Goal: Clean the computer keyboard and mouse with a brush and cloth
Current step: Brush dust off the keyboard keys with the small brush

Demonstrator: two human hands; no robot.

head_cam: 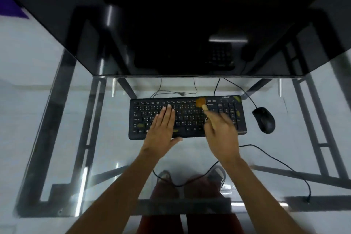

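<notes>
Black keyboard [188, 118], left hand [161, 131] flat, right hand [221, 135] brushing

A black keyboard [187, 117] lies flat on a glass worktop [76, 138], directly in front of a dark monitor [190, 25]. The left hand [161, 129] rests palm-down on the left half of the keys, fingers extended and together. The right hand [221, 135] grips the handle of a brush [202, 104], whose tan bristles contact the upper key rows, left of the number pad. A black mouse [264, 120] sits just beside the keyboard's right end, not touching it; its cable [275, 159] runs across the worktop. The right hand is motion-blurred.
</notes>
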